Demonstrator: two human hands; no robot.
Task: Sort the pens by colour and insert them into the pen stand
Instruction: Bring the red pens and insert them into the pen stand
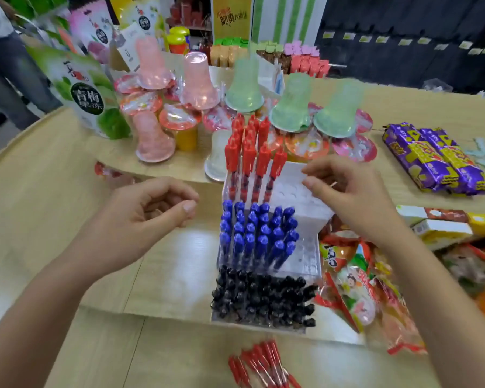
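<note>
Pen stand (297, 191) mid-desk (39, 208): black pens (263, 298) fill the front, blue pens (258, 236) nearly fill the middle, red pens (252, 155) half-fill the top. Left hand (140, 217) loose, empty. Right hand (353, 197) fingertips on top tier, no pen. Next: fetch loose red pens (263, 365).

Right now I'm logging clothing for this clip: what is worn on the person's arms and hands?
Nothing that shows: the left hand and right hand carry no gloves, rings or watch, and no sleeve comes into view on either arm.
</note>
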